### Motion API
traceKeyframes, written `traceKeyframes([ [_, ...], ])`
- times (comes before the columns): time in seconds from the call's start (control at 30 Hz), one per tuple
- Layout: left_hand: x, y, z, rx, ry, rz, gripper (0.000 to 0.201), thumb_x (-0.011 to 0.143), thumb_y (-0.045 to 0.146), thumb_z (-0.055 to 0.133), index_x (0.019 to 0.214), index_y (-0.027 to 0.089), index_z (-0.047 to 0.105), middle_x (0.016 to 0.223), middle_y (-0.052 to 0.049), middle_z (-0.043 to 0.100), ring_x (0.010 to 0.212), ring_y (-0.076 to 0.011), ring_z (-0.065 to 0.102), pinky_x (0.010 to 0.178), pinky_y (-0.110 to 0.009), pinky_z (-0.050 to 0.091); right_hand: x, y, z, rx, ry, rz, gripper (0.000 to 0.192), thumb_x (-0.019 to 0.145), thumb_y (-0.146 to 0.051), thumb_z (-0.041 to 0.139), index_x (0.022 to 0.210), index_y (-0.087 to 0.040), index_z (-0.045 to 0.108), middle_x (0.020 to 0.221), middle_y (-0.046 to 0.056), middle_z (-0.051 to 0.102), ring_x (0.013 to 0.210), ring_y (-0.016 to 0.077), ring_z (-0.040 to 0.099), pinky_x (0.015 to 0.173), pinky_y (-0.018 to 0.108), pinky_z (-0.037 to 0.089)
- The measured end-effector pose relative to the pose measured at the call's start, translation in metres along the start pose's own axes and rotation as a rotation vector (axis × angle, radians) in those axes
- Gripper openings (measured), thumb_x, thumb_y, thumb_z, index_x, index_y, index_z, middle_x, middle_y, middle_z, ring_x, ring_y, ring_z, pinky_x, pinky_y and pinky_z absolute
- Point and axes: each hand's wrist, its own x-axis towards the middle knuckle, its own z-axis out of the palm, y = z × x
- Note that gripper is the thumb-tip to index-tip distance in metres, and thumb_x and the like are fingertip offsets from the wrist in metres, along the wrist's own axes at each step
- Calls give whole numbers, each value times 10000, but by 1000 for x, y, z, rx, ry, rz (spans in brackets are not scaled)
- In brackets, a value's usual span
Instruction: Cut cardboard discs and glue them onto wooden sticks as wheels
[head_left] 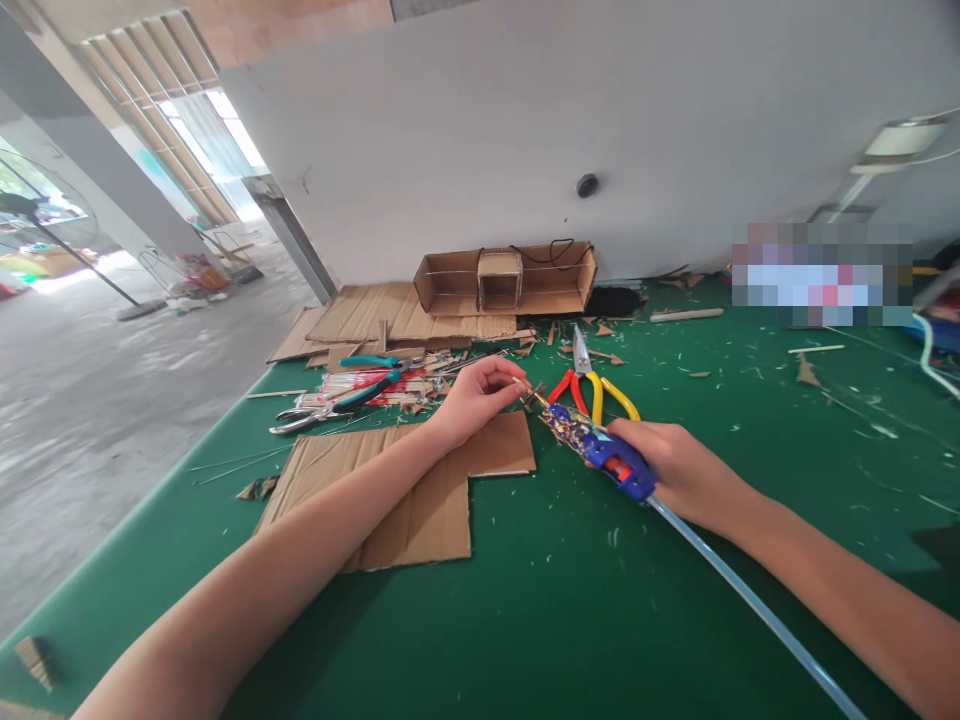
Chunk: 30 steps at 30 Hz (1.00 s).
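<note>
1. Pinching a small stick piece between thumb and fingertips, the left hand hovers over the cardboard sheet.
2. The right hand wraps the blue glue gun, its nozzle touching that piece, beside red-yellow pliers.

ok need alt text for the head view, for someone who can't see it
A person's right hand grips a blue glue gun with its nozzle at a small piece pinched in the left hand, above a green table. Cut cardboard, red and yellow pliers and a cardboard box lie nearby.
</note>
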Motion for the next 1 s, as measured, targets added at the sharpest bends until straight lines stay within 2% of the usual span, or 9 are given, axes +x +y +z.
traceKeyframes([
  [0.3,0,1,0,10,8,-7,204,725,259,676,848,127,580,764,-31,644,706,-102,591,671,-231,433,1,1,-2,43,-22,60,126,856,-298,480,784,-215,544,675,30,627,589,170,603,514,255,412],
  [0.53,0,1,0,33,4,-10,197,721,256,677,835,125,584,752,-32,638,689,-99,583,658,-232,431,1,-3,-4,21,-50,-12,137,846,-318,490,784,-209,544,662,29,612,571,165,580,504,255,397],
  [0.77,0,1,0,12,3,-8,199,717,252,680,836,125,584,750,-32,636,690,-100,580,656,-233,430,0,1,-1,28,-35,76,117,852,-289,483,775,-211,526,661,31,609,594,174,595,515,260,412],
  [1.0,0,0,-1,22,7,-5,195,717,266,680,829,134,588,742,-23,630,679,-96,577,650,-227,426,0,-2,-3,-32,-46,-57,128,851,-302,458,788,-207,517,646,25,585,541,155,537,477,255,358],
])
